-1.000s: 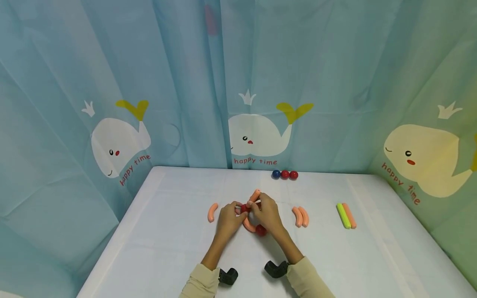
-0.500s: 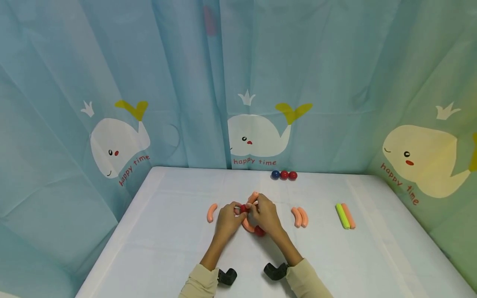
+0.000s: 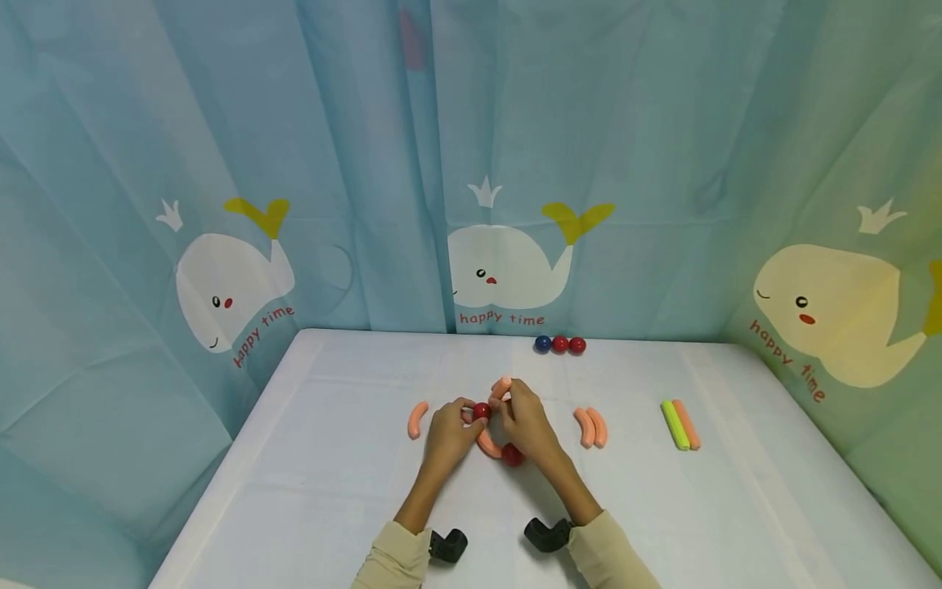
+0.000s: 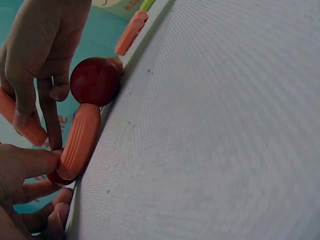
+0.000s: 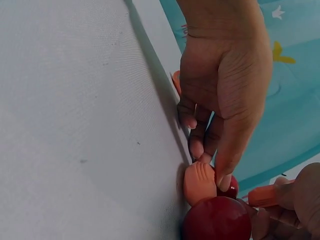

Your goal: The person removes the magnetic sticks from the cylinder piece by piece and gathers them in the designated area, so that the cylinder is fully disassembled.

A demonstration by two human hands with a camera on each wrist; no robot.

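Observation:
My left hand [image 3: 454,432] pinches a red ball [image 3: 482,411] between thumb and fingers. The same ball sits at one end of a curved orange toy rod [image 4: 80,142]. A second, larger-looking red ball [image 4: 95,81] joins the rod's other end, close to the table. To the right, my right hand [image 3: 526,421] pinches another orange rod [image 3: 501,387], tilted above the table near the pinched ball. In the right wrist view, this held rod [image 5: 264,196] points toward the ball under my left thumb, and its far end is covered by my right fingers.
One curved orange rod [image 3: 417,420] lies left of the hands, and two more curved rods [image 3: 591,427] lie right. Farther right are a green straight rod [image 3: 675,425] and an orange straight rod [image 3: 687,424]. Blue [image 3: 543,344] and red balls [image 3: 569,345] line the back edge before a curtain.
My right fingers and the orange rod have drawn slightly away from the pinched red ball, so more of the ball shows. The rod has turned slightly. My left hand has hardly moved.

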